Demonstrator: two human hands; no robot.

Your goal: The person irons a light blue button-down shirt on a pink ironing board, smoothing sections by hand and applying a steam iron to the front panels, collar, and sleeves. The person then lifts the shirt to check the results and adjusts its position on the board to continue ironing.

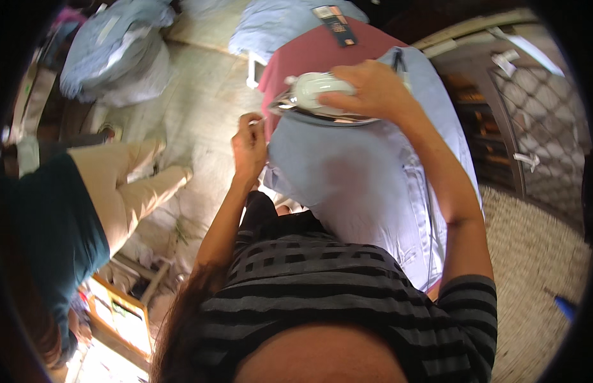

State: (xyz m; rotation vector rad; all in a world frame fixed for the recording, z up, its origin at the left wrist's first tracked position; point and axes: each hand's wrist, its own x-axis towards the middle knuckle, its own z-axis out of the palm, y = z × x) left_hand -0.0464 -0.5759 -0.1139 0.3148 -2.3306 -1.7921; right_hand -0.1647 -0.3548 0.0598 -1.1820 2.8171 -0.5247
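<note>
The pale blue shirt (366, 185) lies spread over a maroon-covered ironing surface (309, 54), its long axis running from the person's body up and away toward the far end of that surface. At the shirt's far end sits the white iron (315, 96), its shiny soleplate flat on the cloth with its length running crosswise to the shirt and its tip pointing toward the shirt's left edge. The right hand (366, 89) is closed over the iron's handle, fingers wrapped around it, the forearm stretching along the shirt's right side from the near end. The left hand (248, 147) is at the shirt's left edge, just below and left of the iron's tip; its fingers are pinched together on what looks like the cloth's edge or a small bit of it, though exactly what it grips is too small to tell. So the iron lies up and to the right of the left hand, close to it but not touching, and most of the shirt's broad panel lies on the near side of the iron, toward the person. Left of the shirt, on the floor, another person's legs in tan trousers (130, 185) stand well apart from it. Beyond the shirt's far left corner, a heap of blue bundled laundry (117, 54) rests on the floor.
</note>
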